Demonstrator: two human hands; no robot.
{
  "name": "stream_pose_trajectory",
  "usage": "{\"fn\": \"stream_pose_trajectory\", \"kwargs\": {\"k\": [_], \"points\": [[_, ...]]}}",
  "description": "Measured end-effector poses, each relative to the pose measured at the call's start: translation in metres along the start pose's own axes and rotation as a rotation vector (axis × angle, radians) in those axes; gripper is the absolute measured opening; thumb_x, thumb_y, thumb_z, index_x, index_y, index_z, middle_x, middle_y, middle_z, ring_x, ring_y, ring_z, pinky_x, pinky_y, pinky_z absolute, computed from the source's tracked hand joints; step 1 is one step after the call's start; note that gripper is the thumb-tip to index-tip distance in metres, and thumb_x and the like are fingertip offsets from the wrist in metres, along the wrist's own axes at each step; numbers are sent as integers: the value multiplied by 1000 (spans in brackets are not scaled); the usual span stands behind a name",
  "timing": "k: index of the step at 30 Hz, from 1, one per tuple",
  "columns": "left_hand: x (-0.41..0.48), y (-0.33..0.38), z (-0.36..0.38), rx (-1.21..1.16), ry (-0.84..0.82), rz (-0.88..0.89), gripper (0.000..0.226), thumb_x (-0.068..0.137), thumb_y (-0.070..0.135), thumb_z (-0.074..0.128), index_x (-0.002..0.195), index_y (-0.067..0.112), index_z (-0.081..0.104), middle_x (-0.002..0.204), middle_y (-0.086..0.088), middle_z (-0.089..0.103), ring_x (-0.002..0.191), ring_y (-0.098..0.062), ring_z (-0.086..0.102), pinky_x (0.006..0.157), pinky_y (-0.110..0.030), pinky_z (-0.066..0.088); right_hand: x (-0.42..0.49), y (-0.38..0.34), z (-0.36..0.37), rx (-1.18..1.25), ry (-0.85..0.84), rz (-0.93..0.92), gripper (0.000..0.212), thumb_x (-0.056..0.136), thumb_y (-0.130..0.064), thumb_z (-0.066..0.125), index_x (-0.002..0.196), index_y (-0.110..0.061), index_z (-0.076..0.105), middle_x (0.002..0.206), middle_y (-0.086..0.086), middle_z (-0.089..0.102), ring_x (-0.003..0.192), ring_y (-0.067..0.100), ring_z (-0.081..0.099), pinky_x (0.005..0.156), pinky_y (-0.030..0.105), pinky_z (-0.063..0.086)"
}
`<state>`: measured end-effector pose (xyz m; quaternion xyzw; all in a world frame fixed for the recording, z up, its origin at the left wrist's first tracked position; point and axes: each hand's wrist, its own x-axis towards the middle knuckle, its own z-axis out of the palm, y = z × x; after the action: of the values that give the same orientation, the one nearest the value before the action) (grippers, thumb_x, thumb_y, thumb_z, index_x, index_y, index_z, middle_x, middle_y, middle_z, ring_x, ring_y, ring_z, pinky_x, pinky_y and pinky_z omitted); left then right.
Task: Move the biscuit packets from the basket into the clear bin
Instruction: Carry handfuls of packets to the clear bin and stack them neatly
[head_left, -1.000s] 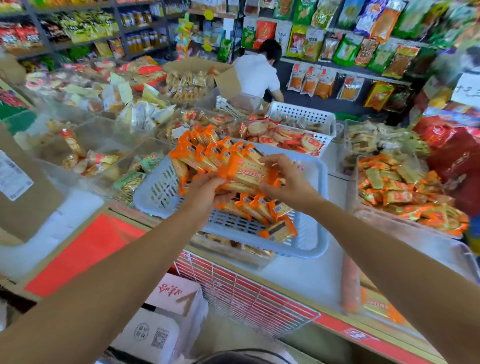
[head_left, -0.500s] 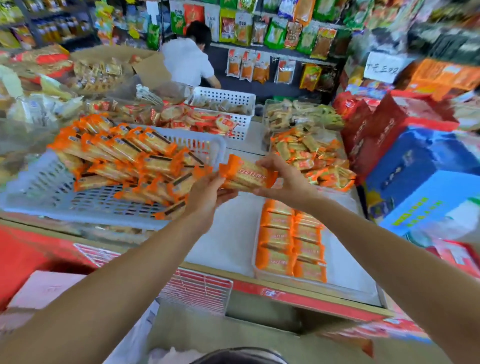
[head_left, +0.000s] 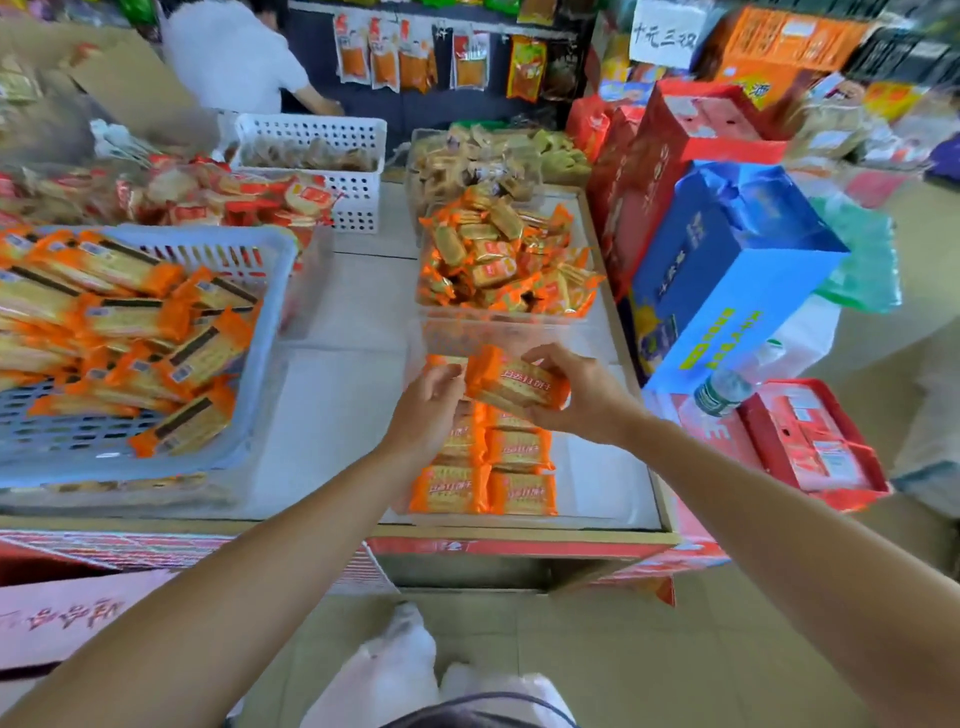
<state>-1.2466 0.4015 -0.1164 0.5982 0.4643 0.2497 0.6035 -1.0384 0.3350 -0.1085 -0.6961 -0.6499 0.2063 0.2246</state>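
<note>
Now | step: placing, biscuit packets (head_left: 514, 387) held above clear bin (head_left: 602, 467) | left hand (head_left: 426, 410), right hand (head_left: 576, 395): fingers curled round packet ends | next, likely: lower just beyond laid rows (head_left: 483, 488), release

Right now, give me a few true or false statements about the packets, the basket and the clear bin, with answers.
1. The held packets are above the clear bin. True.
2. The clear bin has nothing in it. False: laid packets sit in rows inside.
3. The basket holds many packets. True.
4. The basket stands to the right of the clear bin. False: it stands to its left.
</note>
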Motion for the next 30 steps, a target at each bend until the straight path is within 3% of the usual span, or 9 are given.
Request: {"fn": "stream_pose_trajectory", "kwargs": {"k": [5,8,11,15,21,26,30], "points": [[22,-31,-9,610,20,273,32,97,20,50,129,15,54,130,1,54,120,-16,49,97,-26,36,2,40,16,-125,-27,215,60,71,-43,75,124,-26,53,105,3,68,94,25,62,80,34,50],[41,-51,-19,839,1,363,38,94,19,54,131,16,53,143,-2,46,133,-21,39,109,-33,29,5,57,30,-193,-121,257,62,72,-44,73,127,-27,50,110,3,67,97,26,62,82,35,50],[57,-64,-21,982,-45,366,46,95,24,52,140,19,45,158,-6,23,147,-26,15,118,-41,12,15,68,42,-232,-136,261,64,71,-42,74,128,-25,49,116,5,65,99,30,62,83,38,51],[75,-77,-20,1127,-82,394,52,96,26,48,146,17,38,161,-9,11,149,-28,0,120,-47,5,27,80,59,-302,-117,240,66,74,-38,74,132,-18,47,118,9,62,97,33,62,80,38,51],[86,-91,-18,1244,-54,416,52,95,34,35,144,19,41,160,-7,15,149,-26,6,119,-53,7,37,97,84,-348,-52,63,70,72,-22,76,133,-20,41,108,13,62,86,34,63,70,41,55],[87,-95,-18,1218,-36,422,49,96,32,34,142,19,44,159,-9,20,148,-26,9,119,-53,9,35,105,97,-520,28,21,63,75,-21,78,132,-20,50,133,13,50,120,33,48,90,47,48],[87,-95,-18,1216,-23,430,55,95,36,21,141,18,45,158,-10,22,148,-27,11,119,-54,12,42,105,104,-458,-4,33,70,75,-23,77,138,-18,47,148,13,38,137,35,32,103,49,39]]}}
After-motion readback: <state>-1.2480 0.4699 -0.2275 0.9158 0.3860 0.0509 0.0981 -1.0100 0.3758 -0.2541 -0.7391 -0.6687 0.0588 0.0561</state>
